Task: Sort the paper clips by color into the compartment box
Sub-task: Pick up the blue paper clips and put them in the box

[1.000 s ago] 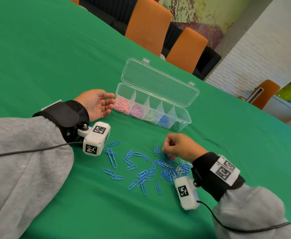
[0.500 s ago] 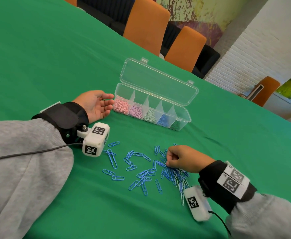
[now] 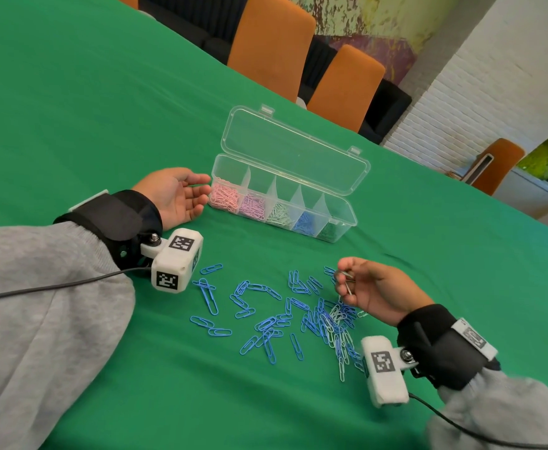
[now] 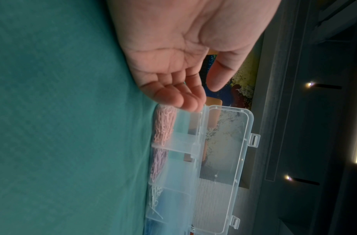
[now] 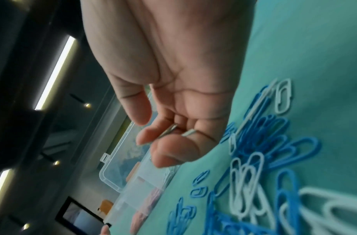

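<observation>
The paper clips (image 3: 345, 280) pinched loosely by the right hand (image 3: 371, 289) could slip before reaching the far compartment box (image 3: 347, 211), while the left hand (image 3: 175, 196) lies relaxed, holding nothing.

On the desk (image 3: 71, 108) in front of you, the compartment box (image 3: 282, 203) lies farthest back, lid (image 3: 295, 151) open behind its 5 compartments. Your left hand (image 3: 175, 196) rests just beside its left end. Loose paper clips (image 3: 266, 310) lie scattered nearer you, your right hand (image 3: 373, 290) above their right side.
</observation>
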{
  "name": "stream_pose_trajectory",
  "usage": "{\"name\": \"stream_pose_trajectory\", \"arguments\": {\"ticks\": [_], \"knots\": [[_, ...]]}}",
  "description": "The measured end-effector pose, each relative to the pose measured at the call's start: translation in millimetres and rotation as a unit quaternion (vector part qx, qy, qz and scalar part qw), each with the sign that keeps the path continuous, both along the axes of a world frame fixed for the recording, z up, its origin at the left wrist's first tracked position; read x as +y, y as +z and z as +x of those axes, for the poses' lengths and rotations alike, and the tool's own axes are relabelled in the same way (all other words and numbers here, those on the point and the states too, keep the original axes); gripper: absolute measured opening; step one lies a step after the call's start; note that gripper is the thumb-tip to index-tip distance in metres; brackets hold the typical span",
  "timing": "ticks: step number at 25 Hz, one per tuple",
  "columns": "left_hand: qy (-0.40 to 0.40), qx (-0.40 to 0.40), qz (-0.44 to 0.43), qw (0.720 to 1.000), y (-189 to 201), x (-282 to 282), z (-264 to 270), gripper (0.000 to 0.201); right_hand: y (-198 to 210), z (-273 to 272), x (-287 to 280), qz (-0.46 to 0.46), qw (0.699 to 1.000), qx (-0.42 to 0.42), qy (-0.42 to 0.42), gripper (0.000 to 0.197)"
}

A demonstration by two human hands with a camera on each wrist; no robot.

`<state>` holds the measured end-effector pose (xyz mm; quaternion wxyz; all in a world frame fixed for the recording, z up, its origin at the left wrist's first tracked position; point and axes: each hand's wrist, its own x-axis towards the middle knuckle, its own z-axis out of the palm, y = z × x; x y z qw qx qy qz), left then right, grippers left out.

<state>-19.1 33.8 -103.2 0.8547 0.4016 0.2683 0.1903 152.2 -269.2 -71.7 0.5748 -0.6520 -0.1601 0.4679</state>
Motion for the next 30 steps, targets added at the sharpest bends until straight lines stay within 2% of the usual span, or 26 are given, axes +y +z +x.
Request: {"name": "stream_pose_trajectory", "arguments": {"ticks": [2, 5, 9, 10, 11, 13, 14, 15, 25, 30], "knots": [[0.001, 0.000, 0.001, 1.000, 0.4, 0.0, -0.5, 0.021, 0.4, -0.6, -4.0, -0.031, 0.998, -0.055, 0.031, 0.017], [0.004, 0.001, -0.002, 1.000, 0.7, -0.3, -0.9, 0.022, -0.6, -5.4, -7.1, -0.089, 0.974, -0.188, 0.087, 0.010], [0.000, 0.004, -0.001, 1.000, 0.8, -1.0, -0.9, 0.021, -0.4, -4.6, -10.2, -0.092, 0.952, -0.263, 0.125, 0.022], [0.000, 0.004, -0.001, 1.000, 0.8, -1.0, -0.9, 0.020, 2.0, -4.2, -10.9, -0.115, 0.935, -0.296, 0.160, 0.024], [0.000, 0.004, 0.000, 1.000, 1.0, -1.1, -1.1, 0.020, 4.5, -3.8, -11.6, -0.157, 0.900, -0.349, 0.208, 0.026], [-0.001, 0.004, 0.002, 1.000, 1.3, -0.8, -1.3, 0.021, 6.0, -4.1, -11.2, -0.260, 0.792, -0.464, 0.299, 0.029], [-0.001, 0.004, 0.002, 1.000, 1.3, -0.7, -1.6, 0.021, 5.0, -5.6, -10.4, -0.292, 0.751, -0.497, 0.322, 0.029], [-0.001, 0.005, 0.003, 1.000, 1.3, -0.9, -1.7, 0.021, 4.0, -7.6, -9.3, -0.309, 0.729, -0.514, 0.331, 0.028], [-0.004, 0.006, 0.004, 1.000, 1.5, -0.6, -2.2, 0.021, 3.0, -11.7, -4.3, -0.323, 0.681, -0.556, 0.351, 0.027], [-0.002, 0.005, 0.004, 1.000, 2.2, -0.7, -1.9, 0.022, 1.0, -8.9, -13.4, -0.308, 0.722, -0.529, 0.324, 0.026]]}}
